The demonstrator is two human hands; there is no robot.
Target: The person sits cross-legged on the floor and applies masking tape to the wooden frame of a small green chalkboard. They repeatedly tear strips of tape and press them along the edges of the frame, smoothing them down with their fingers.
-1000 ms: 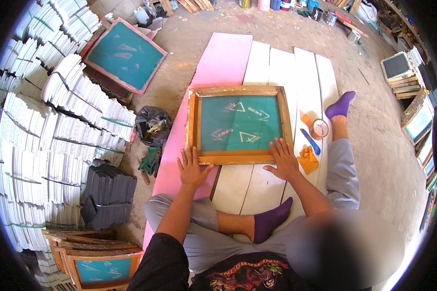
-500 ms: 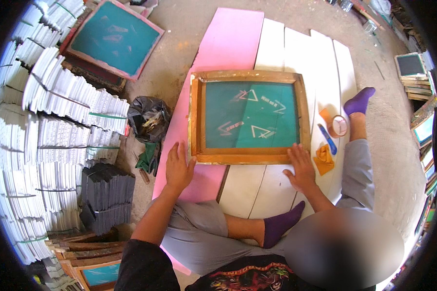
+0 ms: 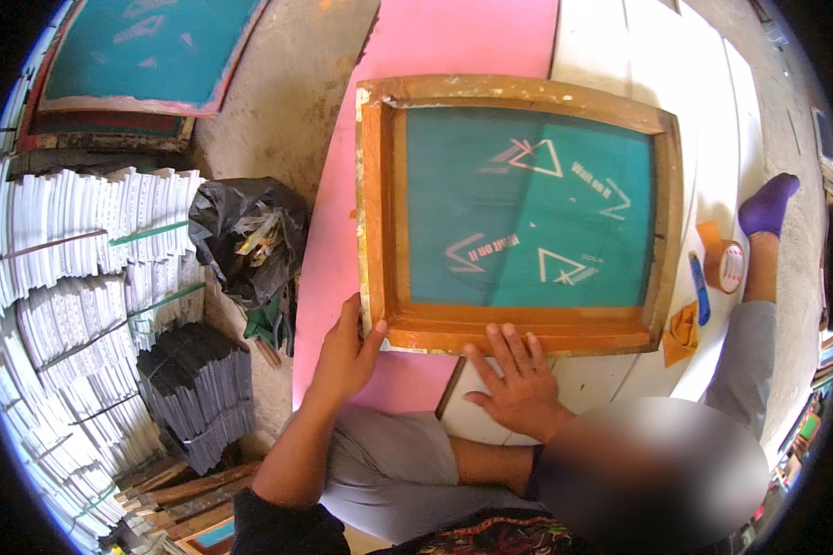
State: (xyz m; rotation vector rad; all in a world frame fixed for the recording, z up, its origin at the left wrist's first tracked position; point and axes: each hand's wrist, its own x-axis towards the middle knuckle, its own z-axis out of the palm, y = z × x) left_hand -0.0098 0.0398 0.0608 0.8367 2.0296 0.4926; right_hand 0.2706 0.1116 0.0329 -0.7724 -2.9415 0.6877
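Observation:
A wooden screen-printing frame (image 3: pixel 528 330) lies on the boards in front of me. Its teal mesh (image 3: pixel 453 203) carries several pale triangle and lettering shapes. At the frame's near left corner is my left hand (image 3: pixel 344 359), thumb apart from the fingers and touching the wood. My right hand (image 3: pixel 518 384) rests its spread fingertips on the middle of the near rail. Neither hand is closed around the frame. Right of it lie a blue cutter knife (image 3: pixel 700 289), a roll of tape (image 3: pixel 731 266) and a crumpled orange cloth or paper (image 3: pixel 682 335).
Pink board (image 3: pixel 463 37) and white boards (image 3: pixel 592 46) lie beneath the frame. On the left are a black bag of scraps (image 3: pixel 250 242), bundled white stacks (image 3: pixel 93 217) and a dark stack (image 3: pixel 199 393). Another teal screen (image 3: pixel 148 51) is at the upper left.
My right hand has shifted left along the near rail, from the right corner to its middle. My left hand now meets the left corner. The view has moved closer to the frame.

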